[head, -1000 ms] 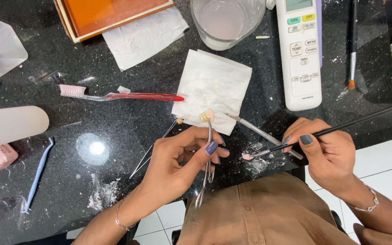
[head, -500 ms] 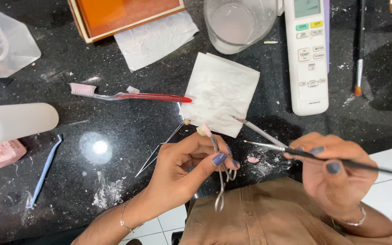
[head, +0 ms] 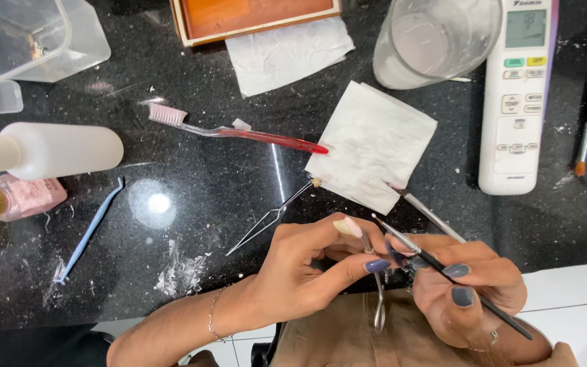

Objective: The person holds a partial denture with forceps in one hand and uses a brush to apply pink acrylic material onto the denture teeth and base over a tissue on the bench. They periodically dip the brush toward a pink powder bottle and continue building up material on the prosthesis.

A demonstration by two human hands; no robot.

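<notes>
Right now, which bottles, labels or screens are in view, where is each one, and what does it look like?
Remote control: top right on the black counter, white, oblong, pale screen above coloured buttons.
White squeeze bottle: left side, lying flat, plain cylinder.
Pink polish bottle: left edge below it, lying flat, gold cap with a round red label.
Clear plastic box: top left corner.

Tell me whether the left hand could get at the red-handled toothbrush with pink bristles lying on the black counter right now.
Probably not freely: the left hand is busy pinching a small pale nail tip in metal clamp scissors. The path itself looks open; only thin metal tweezers lie between it and the red-handled toothbrush.
</notes>
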